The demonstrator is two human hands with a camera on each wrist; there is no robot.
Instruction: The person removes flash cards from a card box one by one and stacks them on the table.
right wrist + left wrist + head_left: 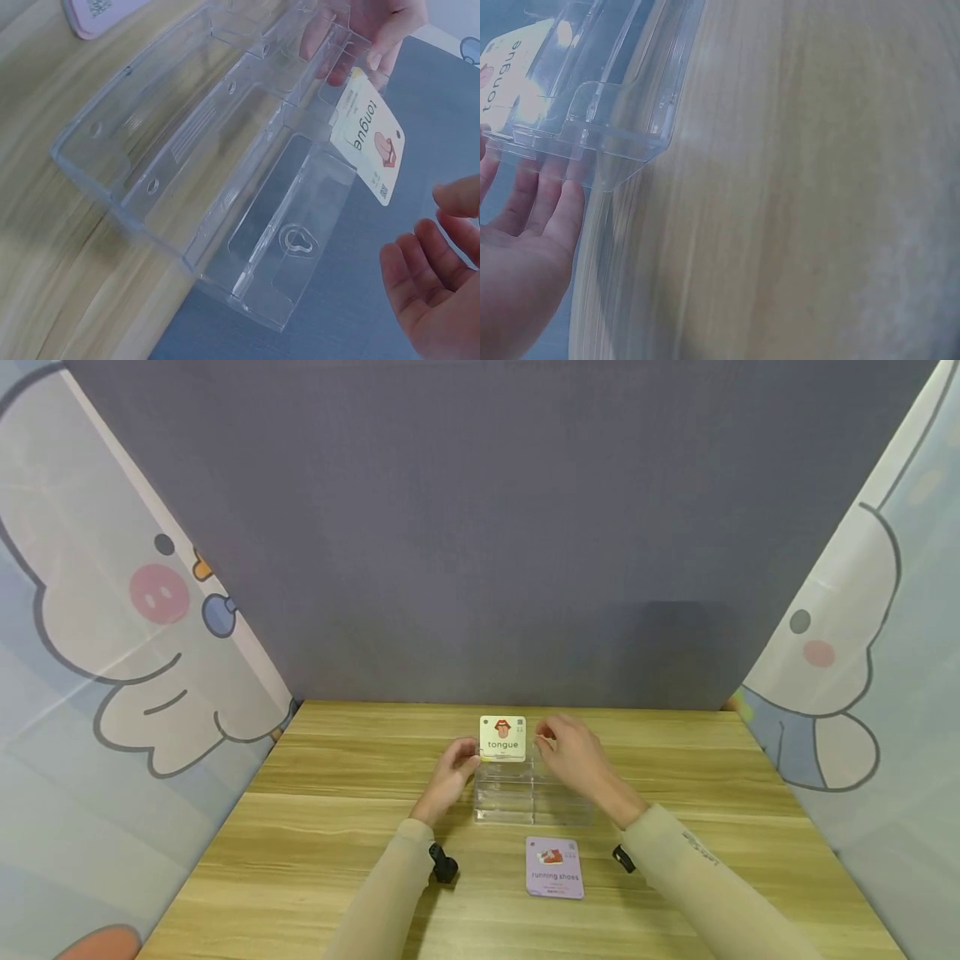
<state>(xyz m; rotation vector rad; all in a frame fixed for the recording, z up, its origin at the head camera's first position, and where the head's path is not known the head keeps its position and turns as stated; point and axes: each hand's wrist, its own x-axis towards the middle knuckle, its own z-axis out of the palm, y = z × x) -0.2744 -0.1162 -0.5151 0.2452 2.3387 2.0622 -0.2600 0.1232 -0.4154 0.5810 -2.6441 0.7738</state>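
A clear plastic tiered rack (pixel 504 814) stands on the table, split into compartments. A pale yellow card (pixel 502 739) printed "tongue" stands in its upper left compartment. My left hand (pixel 450 777) grips the rack's left end, with the thumb beside the card's lower corner in the right wrist view and the fingers (pixel 544 202) behind the plastic in the left wrist view. My right hand (pixel 573 756) is just off the rack's upper right side. Its fingers (pixel 420 262) are loosely bent with nothing between them. A purple card (pixel 554 868) reading "running shoes" lies in front of the rack.
The wood-grain table (pixel 322 860) ends at a dark grey panel (pixel 480 543) behind the rack. Curtains with cartoon figures, a left curtain (pixel 90 710) and a right curtain (pixel 922 635), flank the table. Black wrist devices are worn on both sleeves.
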